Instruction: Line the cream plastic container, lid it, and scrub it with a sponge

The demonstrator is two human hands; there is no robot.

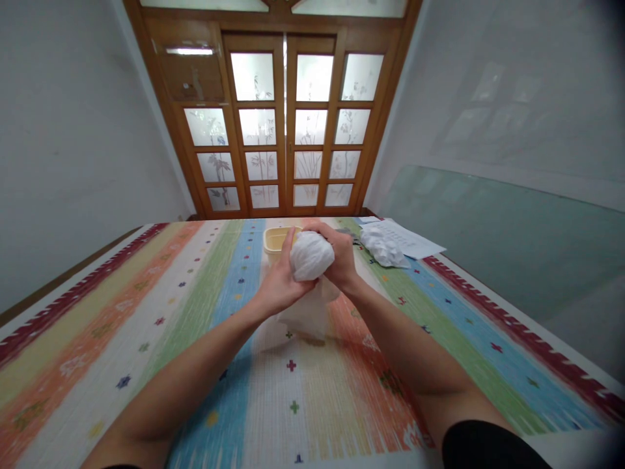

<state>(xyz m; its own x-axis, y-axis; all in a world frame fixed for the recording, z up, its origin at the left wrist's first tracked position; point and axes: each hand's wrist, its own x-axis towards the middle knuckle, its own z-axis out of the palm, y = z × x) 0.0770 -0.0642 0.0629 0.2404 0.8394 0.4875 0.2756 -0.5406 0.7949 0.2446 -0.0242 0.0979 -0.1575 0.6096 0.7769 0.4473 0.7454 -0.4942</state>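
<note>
Both of my hands are wrapped around a bunched white plastic bag [312, 255], which bulges between them above the middle of the table. A thin, see-through part of the bag hangs below toward the cloth. My left hand [283, 283] grips its left side with the thumb pointing up. From the right, my right hand [339, 257] curls over the bag, some fingers hidden behind it. Just beyond my hands stands a cream plastic tub [275, 241], partly covered by them and the bag.
A striped, multicoloured tablecloth [195, 326] covers the table. Crumpled white plastic [383, 247] lies at the back right, beside printed paper sheets [407, 238]. A greenish glass panel [488, 221] leans against the right wall. Wooden glazed doors [288, 104] stand beyond the table.
</note>
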